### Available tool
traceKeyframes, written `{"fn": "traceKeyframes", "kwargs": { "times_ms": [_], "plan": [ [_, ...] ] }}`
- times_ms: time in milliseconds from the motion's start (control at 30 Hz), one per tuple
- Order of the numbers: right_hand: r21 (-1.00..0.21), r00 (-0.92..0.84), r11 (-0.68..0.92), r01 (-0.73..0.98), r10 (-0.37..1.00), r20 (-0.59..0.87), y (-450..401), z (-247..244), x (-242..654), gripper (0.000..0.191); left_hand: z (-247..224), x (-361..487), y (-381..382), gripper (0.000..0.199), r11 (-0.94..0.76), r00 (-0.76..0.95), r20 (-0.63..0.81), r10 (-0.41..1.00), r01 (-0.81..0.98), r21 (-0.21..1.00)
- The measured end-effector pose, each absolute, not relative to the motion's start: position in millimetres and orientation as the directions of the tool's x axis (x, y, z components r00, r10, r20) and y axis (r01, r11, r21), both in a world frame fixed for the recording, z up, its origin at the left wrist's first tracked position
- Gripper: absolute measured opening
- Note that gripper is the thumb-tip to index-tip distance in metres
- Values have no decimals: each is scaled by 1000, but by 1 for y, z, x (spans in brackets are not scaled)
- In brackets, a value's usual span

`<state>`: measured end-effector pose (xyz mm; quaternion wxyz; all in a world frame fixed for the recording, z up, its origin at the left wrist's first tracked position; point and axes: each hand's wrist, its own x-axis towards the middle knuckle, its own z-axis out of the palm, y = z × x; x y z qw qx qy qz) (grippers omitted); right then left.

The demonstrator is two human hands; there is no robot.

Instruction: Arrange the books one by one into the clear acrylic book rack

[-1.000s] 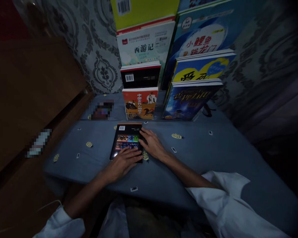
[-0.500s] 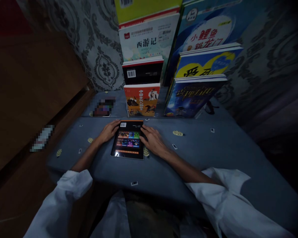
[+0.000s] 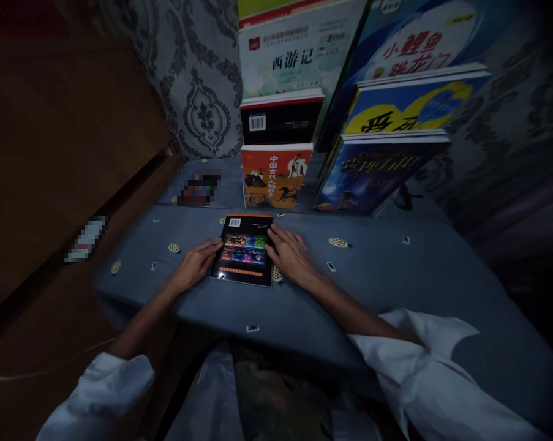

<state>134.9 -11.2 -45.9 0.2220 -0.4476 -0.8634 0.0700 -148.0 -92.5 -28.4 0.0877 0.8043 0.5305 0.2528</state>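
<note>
A black book [image 3: 242, 274] lies flat on the blue-grey tablecloth, its back cover up, with a barcode and rows of small colourful cover pictures. Against its left edge rest the fingertips of my left hand [image 3: 199, 262], fingers stretched out and close together. My right hand [image 3: 291, 250] lies along the right edge, fingers extended over the border and thumb pointing inward. Neither hand lifts the book. Just behind it stands an upright orange book [image 3: 276, 177] at the front of a row.
Behind the orange book stand a black book [image 3: 289, 125] and a pale book [image 3: 294, 55]. On the right stand a dark blue book [image 3: 372, 174] and a blue-and-yellow book [image 3: 409, 107]. A blurred flat item [image 3: 198, 187] lies back left. A wooden panel [image 3: 74, 122] borders the left side.
My left hand has slid down the book's left edge, nearer to me. My right hand stays at the right edge. The whole view has shifted slightly.
</note>
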Motion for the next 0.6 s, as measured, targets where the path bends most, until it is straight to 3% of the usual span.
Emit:
{"fn": "traceKeyframes", "kwargs": {
  "times_ms": [267,600],
  "plan": [
    [-358,-507,590,724,806,305,-11,-47,136,48,-23,-145,-167,41,-492,376,341,862,785,376],
    [-383,-494,576,722,817,297,-11,-45,134,47,-18,-109,-173,47,-583,494,332,804,766,272]
  ]
}}
